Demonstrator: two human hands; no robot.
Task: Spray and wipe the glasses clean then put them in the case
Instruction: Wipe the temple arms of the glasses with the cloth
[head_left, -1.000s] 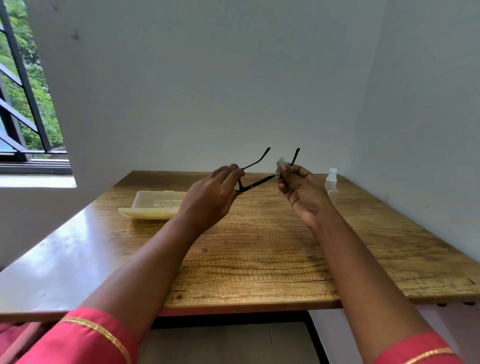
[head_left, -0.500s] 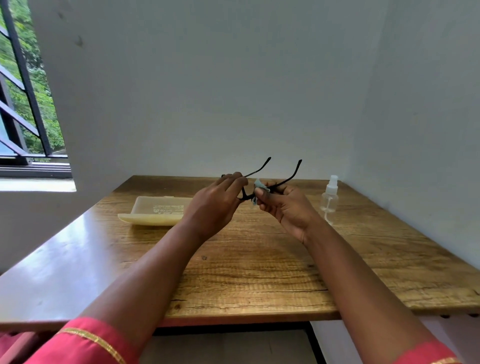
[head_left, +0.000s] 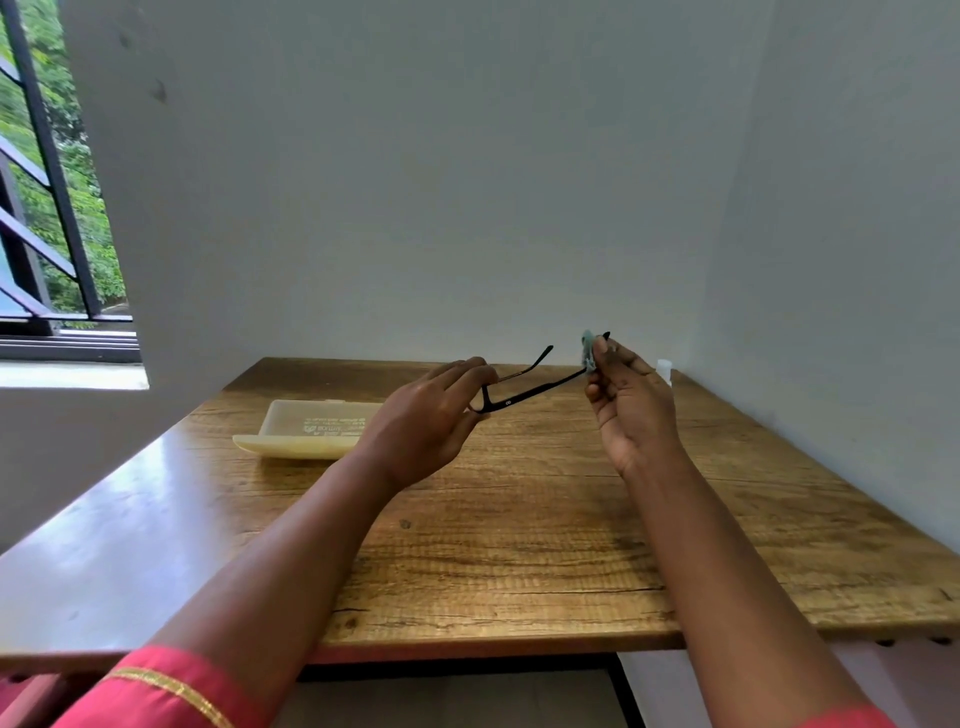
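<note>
Black-framed glasses (head_left: 524, 392) hang in the air above the wooden table (head_left: 519, 545), temples unfolded and pointing away from me. My left hand (head_left: 431, 415) pinches the front of the frame. My right hand (head_left: 631, 408) pinches a small blue-green cloth (head_left: 588, 349) around the far end of the right temple. A pale yellow glasses case (head_left: 306, 428) lies open on the table, left of my left hand. The clear spray bottle (head_left: 664, 370) stands behind my right hand, with only its white cap showing.
Walls close the table in at the back and on the right, meeting in a corner behind the bottle. A barred window (head_left: 47, 208) is at the far left. The table's front edge is near my elbows.
My right hand has slid the cloth outward along the right temple, from near the frame front to the temple's tip. The left hand still holds the frame.
</note>
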